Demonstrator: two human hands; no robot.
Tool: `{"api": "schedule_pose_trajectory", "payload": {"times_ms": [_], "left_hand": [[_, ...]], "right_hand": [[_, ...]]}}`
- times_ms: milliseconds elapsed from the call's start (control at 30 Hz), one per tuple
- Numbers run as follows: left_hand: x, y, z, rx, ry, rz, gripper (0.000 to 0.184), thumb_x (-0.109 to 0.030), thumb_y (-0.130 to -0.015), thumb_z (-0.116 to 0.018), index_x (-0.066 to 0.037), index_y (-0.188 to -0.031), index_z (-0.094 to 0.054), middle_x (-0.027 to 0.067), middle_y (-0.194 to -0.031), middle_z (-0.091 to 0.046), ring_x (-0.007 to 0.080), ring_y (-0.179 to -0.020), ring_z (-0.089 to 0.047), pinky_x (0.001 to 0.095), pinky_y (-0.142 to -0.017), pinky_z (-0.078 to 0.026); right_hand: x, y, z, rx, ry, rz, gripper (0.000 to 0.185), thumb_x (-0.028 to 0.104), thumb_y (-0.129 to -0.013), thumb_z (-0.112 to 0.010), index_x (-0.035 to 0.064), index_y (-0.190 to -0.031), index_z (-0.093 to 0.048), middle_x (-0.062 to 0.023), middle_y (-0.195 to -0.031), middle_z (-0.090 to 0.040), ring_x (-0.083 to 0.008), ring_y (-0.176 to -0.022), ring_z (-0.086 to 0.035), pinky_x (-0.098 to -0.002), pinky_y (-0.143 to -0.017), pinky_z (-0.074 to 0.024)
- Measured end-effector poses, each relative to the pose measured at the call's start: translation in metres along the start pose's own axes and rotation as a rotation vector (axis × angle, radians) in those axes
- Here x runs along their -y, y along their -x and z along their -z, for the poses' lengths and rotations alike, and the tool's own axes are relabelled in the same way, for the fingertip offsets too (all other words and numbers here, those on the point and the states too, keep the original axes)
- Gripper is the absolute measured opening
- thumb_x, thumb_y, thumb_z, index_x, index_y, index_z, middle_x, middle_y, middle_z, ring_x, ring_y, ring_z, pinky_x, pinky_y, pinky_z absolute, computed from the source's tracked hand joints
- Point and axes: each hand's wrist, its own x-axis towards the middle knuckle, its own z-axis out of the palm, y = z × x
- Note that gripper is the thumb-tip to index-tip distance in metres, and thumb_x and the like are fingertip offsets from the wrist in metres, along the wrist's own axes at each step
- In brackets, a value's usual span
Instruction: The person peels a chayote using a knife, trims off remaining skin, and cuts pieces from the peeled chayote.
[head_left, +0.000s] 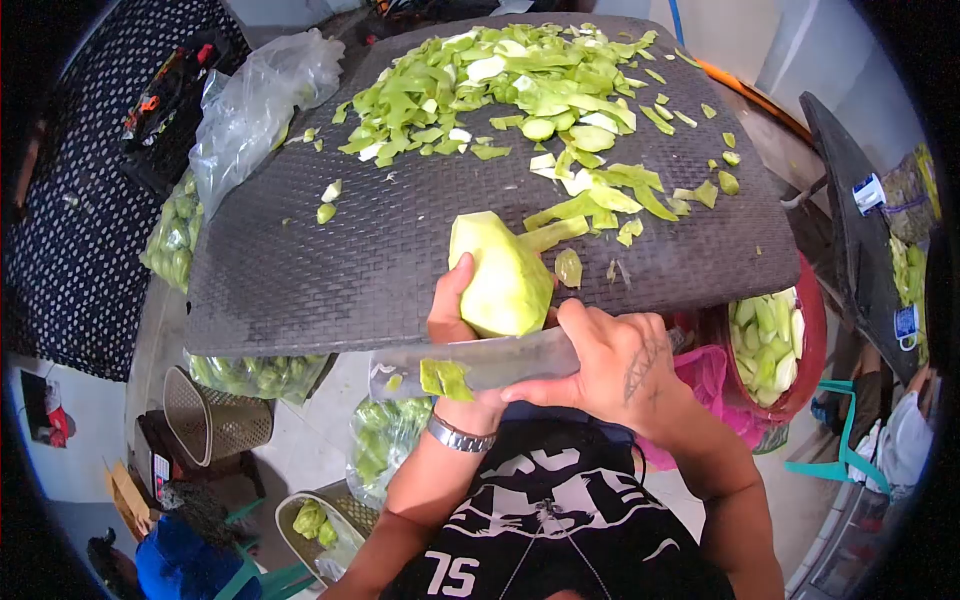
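Observation:
My left hand [452,305] is closed around a large, pale-green peeled vegetable that looks like a chayote [500,275], at the near edge of the table. A silver watch [460,435] is on that wrist. My right hand [615,365] grips a wide-bladed knife [480,362], its handle hidden in the fist. The blade lies crosswise just below the chayote, with a strip of green peel [446,379] stuck to it. Peel scraps [570,230] lie right beyond the chayote.
A heap of peels [480,90] covers the far part of the dark woven table [330,265]. A plastic bag [260,110] sits at its left edge. Below right stands a red tub [812,345] of cut wedges [768,345]. Bagged green vegetables [385,440] and baskets [215,415] are on the floor.

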Motion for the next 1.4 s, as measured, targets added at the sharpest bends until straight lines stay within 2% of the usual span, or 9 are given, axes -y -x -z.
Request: {"api": "schedule_pose_trajectory", "payload": {"times_ms": [200,400,500,567,800,900,1200,1233,1400], "left_hand": [[0.0,0.003,0.002,-0.011,-0.017,-0.075,0.063,-0.051,-0.098,-0.055,-0.005,-0.14,-0.054,0.0204,-0.125,-0.067,0.0383,-0.108,-0.067,0.052,-0.098,-0.055],[-0.002,0.006,-0.002,0.062,-0.048,0.006,0.066,-0.054,-0.098,-0.054,-0.004,-0.142,-0.053,0.0195,-0.128,-0.067,0.0374,-0.106,-0.069,0.052,-0.098,-0.054],[-0.002,0.009,0.013,0.058,-0.031,-0.002,0.067,-0.055,-0.099,-0.05,-0.003,-0.142,-0.052,0.02,-0.126,-0.068,0.0382,-0.104,-0.071,0.0543,-0.083,-0.059],[0.0,0.012,0.016,0.046,-0.131,-0.017,0.07,-0.057,-0.098,-0.047,-0.003,-0.143,-0.051,0.022,-0.125,-0.067,0.0418,-0.103,-0.07,0.0559,-0.071,-0.06],[0.004,0.003,0.009,-0.074,0.071,-0.044,0.054,-0.047,-0.101,-0.057,-0.006,-0.136,-0.059,0.0161,-0.123,-0.07,0.0304,-0.108,-0.07,0.0473,-0.091,-0.058],[0.0,-0.001,0.005,0.011,0.033,-0.012,0.048,-0.042,-0.099,-0.063,-0.008,-0.133,-0.061,0.0114,-0.12,-0.071,0.0257,-0.107,-0.07,0.0441,-0.096,-0.056],[-0.002,0.01,0.009,0.027,0.051,-0.02,0.05,-0.041,-0.104,-0.053,-0.005,-0.138,-0.057,0.0151,-0.127,-0.068,0.0311,-0.113,-0.068,0.0475,-0.101,-0.054],[-0.001,0.007,0.016,0.016,0.083,-0.004,0.068,-0.056,-0.102,-0.049,-0.004,-0.145,-0.051,0.0194,-0.134,-0.065,0.0342,-0.115,-0.068,0.047,-0.098,-0.057],[0.004,0.01,0.02,0.033,0.047,-0.006,0.051,-0.041,-0.104,-0.05,-0.003,-0.138,-0.056,0.0162,-0.126,-0.067,0.0325,-0.114,-0.067,0.0491,-0.098,-0.055]], "right_hand": [[-0.03,-0.012,0.009,0.05,-0.049,-0.115,0.068,0.069,-0.075,-0.079,0.006,-0.091,-0.061,-0.0179,-0.069,-0.07,-0.0411,-0.065,-0.072,-0.0511,-0.066,-0.0576],[-0.023,-0.011,0.012,0.02,-0.079,0.008,0.07,0.074,-0.079,-0.073,0.0056,-0.086,-0.059,-0.0195,-0.066,-0.068,-0.0429,-0.066,-0.071,-0.0534,-0.065,-0.0568],[-0.046,-0.015,0.006,0.033,-0.227,0.043,0.07,0.075,-0.083,-0.069,0.0051,-0.085,-0.058,-0.0203,-0.063,-0.065,-0.0424,-0.065,-0.071,-0.0523,-0.061,-0.0562],[-0.068,-0.018,0.004,0.006,-0.245,-0.133,0.065,0.067,-0.088,-0.07,0.0035,-0.083,-0.057,-0.0204,-0.059,-0.061,-0.0428,-0.061,-0.068,-0.0507,-0.056,-0.0534],[-0.033,-0.014,0.021,0.043,-0.276,-0.036,0.068,0.069,-0.086,-0.071,0.0033,-0.082,-0.055,-0.0202,-0.058,-0.061,-0.0426,-0.062,-0.069,-0.0474,-0.056,-0.055],[-0.016,-0.013,0.022,0.136,-0.17,-0.025,0.072,0.075,-0.082,-0.07,0.0046,-0.087,-0.058,-0.0204,-0.066,-0.068,-0.0437,-0.065,-0.071,-0.0553,-0.068,-0.0566],[-0.055,-0.018,0.011,0.048,-0.125,-0.026,0.072,0.075,-0.08,-0.072,0.0052,-0.09,-0.06,-0.0184,-0.065,-0.068,-0.0396,-0.064,-0.072,-0.0504,-0.062,-0.0581],[-0.058,-0.019,0.011,0.058,-0.135,-0.032,0.072,0.075,-0.08,-0.072,0.0052,-0.09,-0.06,-0.0185,-0.064,-0.067,-0.04,-0.064,-0.072,-0.0507,-0.063,-0.0581],[-0.049,-0.015,0.008,-0.002,-0.199,0.068,0.074,0.075,-0.08,-0.072,0.0026,-0.09,-0.06,-0.0184,-0.062,-0.065,-0.0427,-0.063,-0.07,-0.0505,-0.062,-0.0576]]}}
